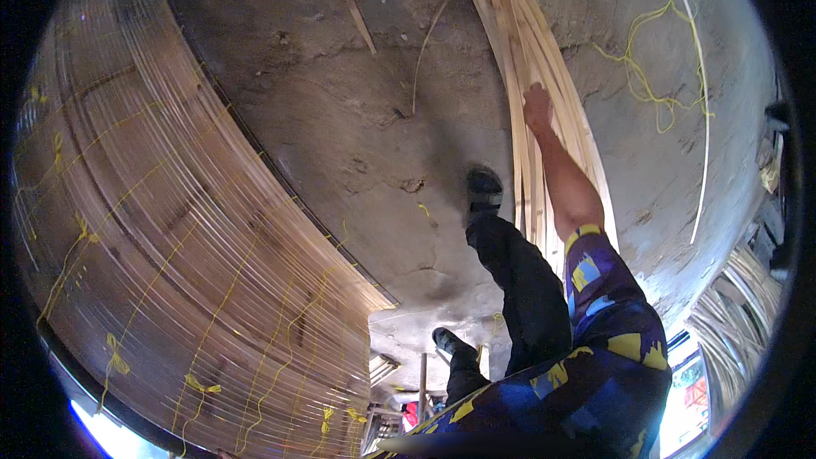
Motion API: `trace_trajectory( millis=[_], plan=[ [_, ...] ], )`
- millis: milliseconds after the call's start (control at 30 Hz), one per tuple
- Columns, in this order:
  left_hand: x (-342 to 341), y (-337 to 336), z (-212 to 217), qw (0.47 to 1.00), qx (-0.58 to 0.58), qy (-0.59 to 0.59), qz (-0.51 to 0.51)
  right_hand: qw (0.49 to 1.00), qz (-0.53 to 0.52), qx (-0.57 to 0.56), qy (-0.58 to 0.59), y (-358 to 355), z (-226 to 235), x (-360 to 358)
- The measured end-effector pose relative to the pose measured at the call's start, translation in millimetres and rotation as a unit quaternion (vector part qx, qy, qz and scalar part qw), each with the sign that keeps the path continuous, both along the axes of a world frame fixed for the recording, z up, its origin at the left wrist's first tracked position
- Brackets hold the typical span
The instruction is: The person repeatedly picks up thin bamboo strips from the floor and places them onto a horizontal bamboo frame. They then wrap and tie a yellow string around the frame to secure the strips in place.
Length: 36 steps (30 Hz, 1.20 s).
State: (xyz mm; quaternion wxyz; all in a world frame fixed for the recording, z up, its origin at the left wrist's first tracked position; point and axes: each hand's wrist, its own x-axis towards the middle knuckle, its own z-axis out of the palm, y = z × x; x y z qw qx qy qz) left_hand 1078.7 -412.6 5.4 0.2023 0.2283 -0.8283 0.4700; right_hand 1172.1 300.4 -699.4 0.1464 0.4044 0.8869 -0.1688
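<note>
My right hand (537, 108) reaches forward over a long bundle of pale bamboo strips (520, 25) on the floor. Its fingers are closed around strips in the bundle; how many they hold is hidden. The strips curve from the far edge back past my forearm. To my left spreads a wide screen of thin slats (212, 229), tied across with yellow string (204, 387). My left hand does not show.
My feet (484, 189) stand on the rough concrete floor (340, 119) between screen and strips. A loose strip (355, 15) lies ahead. Tangled yellow string (650, 76) and a long thin pale rod (702, 119) lie at the right. More strips (739, 314) are heaped at the far right.
</note>
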Motion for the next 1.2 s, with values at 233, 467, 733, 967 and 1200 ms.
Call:
trace_trajectory(
  millis=[233,467,733,967,1200],
  plan=[
    [36,19,-7,0.999,0.004,0.041,0.034,0.943,-0.174,-0.068,0.276,3,221,3],
    [23,113,-24,0.942,0.321,0.088,-0.036,0.794,-0.029,-0.066,0.604,39,544,-187],
    [60,209,-73,0.703,0.652,0.012,-0.283,0.574,0.104,-0.254,0.771,-138,849,-345],
    [143,188,-89,0.638,0.744,0.036,-0.195,0.385,0.145,-0.681,0.606,-328,893,-331],
    [217,119,-24,0.527,0.843,-0.081,-0.07,0.516,0.0,-0.705,0.486,-393,786,-431]
  ],
)
